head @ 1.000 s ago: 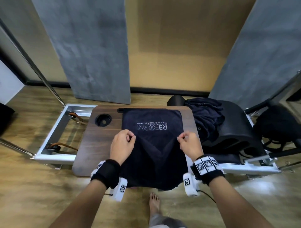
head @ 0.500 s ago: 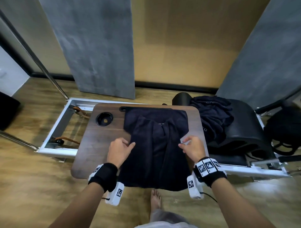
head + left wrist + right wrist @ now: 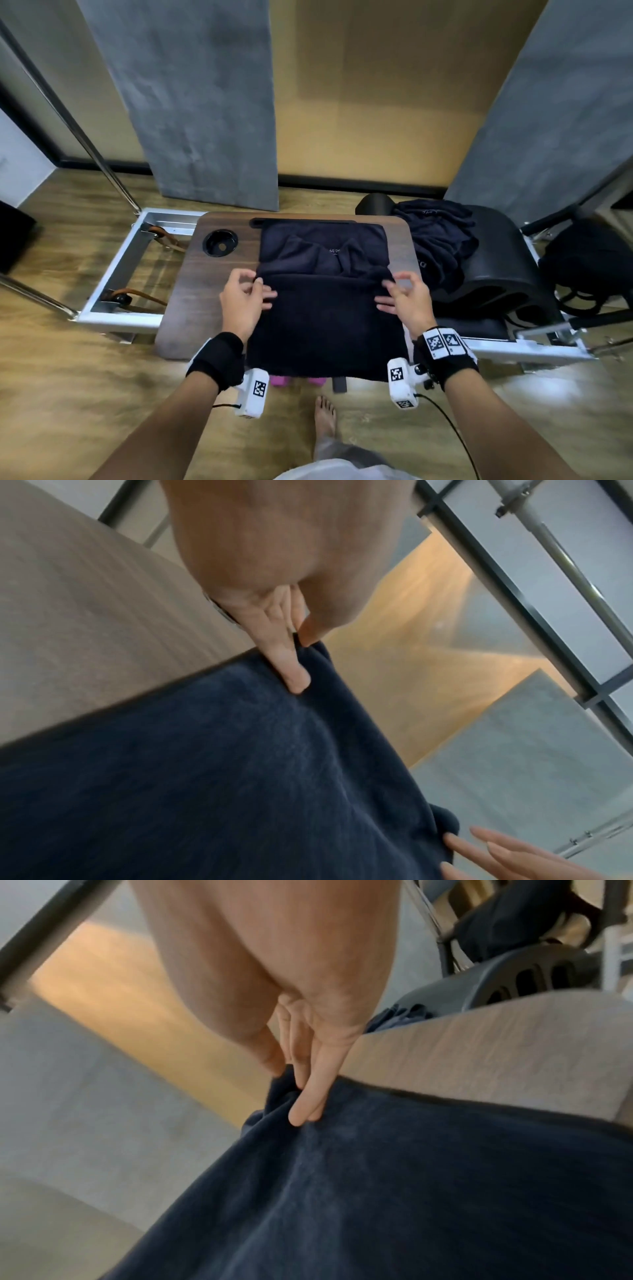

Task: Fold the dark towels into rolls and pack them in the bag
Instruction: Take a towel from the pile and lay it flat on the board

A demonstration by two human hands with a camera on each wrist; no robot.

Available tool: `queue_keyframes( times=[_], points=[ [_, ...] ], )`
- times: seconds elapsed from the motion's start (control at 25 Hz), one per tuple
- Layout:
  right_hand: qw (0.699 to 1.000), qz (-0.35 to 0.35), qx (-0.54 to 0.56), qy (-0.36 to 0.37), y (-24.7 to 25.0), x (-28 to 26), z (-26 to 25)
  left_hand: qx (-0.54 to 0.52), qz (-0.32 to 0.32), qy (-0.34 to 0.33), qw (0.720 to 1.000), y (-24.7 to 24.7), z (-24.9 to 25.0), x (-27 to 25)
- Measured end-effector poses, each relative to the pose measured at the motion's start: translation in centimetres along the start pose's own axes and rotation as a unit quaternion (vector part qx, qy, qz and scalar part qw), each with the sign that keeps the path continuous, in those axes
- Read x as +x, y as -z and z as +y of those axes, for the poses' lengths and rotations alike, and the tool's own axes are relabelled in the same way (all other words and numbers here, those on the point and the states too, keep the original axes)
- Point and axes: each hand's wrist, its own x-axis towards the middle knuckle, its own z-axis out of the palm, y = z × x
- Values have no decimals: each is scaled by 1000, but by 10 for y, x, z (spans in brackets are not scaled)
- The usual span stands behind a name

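Note:
A dark navy towel [image 3: 325, 325] lies on the wooden tray table [image 3: 205, 291], its near end hanging over the front edge. A crosswise fold runs through its middle, with bunched cloth beyond it. My left hand [image 3: 262, 291] pinches the fold's left end between thumb and fingers, as the left wrist view shows [image 3: 301, 664]. My right hand [image 3: 387, 294] pinches the right end the same way [image 3: 287, 1093]. More dark towels [image 3: 435, 246] are heaped to the right. A black bag [image 3: 589, 270] sits at the far right.
The heap rests on a black curved barrel [image 3: 496, 274]. A round cup hole [image 3: 221, 241] is set in the table's left part. A metal frame [image 3: 113, 274] with straps lies on the floor at left. My bare foot [image 3: 325, 421] stands below the table's front edge.
Both hands have carried a pinched fold of the towel away from me, over most of the printed logo. They now sit wider apart at the fold's two ends.

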Motion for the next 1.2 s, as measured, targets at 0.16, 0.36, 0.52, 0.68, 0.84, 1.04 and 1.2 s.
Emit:
queue_keyframes(
  times=[0.16, 0.36, 0.52, 0.68, 0.84, 1.04, 1.2],
  points=[
    [983, -16, -166, 78, 8, -18, 16, 86, -50, -79, 992, 2, -8, -20],
    [887, -31, -444, 123, 14, -40, 44, 288, -128, -165, 935, 10, -38, -51],
    [889, -99, -424, 144, 13, -45, 48, 372, -161, -201, 892, 17, -41, -59],
    [888, -97, -410, 182, 18, -54, 61, 479, -273, -138, 823, 24, -49, -61],
    [851, -101, -475, 198, 24, -61, 74, 468, -296, -154, 819, 35, -47, -59],
    [794, -127, -545, 238, 25, -63, 80, 386, -310, -156, 855, 51, -45, -57],
    [803, -137, -526, 243, 29, -59, 79, 317, -251, -157, 901, 51, -41, -50]
  ],
)
